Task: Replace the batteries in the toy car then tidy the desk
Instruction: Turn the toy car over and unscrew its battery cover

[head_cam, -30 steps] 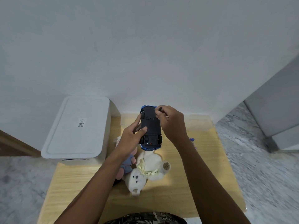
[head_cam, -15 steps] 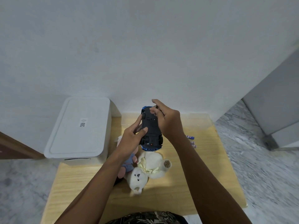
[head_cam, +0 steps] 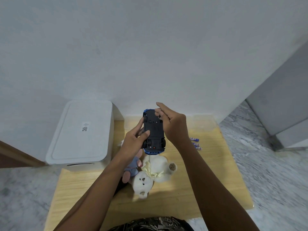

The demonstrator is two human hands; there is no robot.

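Observation:
The blue toy car [head_cam: 154, 132] is held upside down above the wooden desk [head_cam: 208, 177], its black underside facing me. My left hand [head_cam: 135, 140] grips the car's left side, thumb pressed on the underside. My right hand [head_cam: 171, 125] is at the car's far right corner, fingers curled on the front wheel area with the index finger raised. Three blue batteries [head_cam: 195, 143] lie on the desk to the right, partly hidden by my right wrist.
A white teddy bear [head_cam: 150, 174] lies on the desk below the car, with a small pink and blue plush toy [head_cam: 132, 169] beside it. A white lidded bin [head_cam: 83, 132] stands at the desk's left. A clear container [head_cam: 200, 122] sits at the back right.
My right hand's fingers have shifted at the car's front end and the index finger has lifted. The car stays upside down in my left hand.

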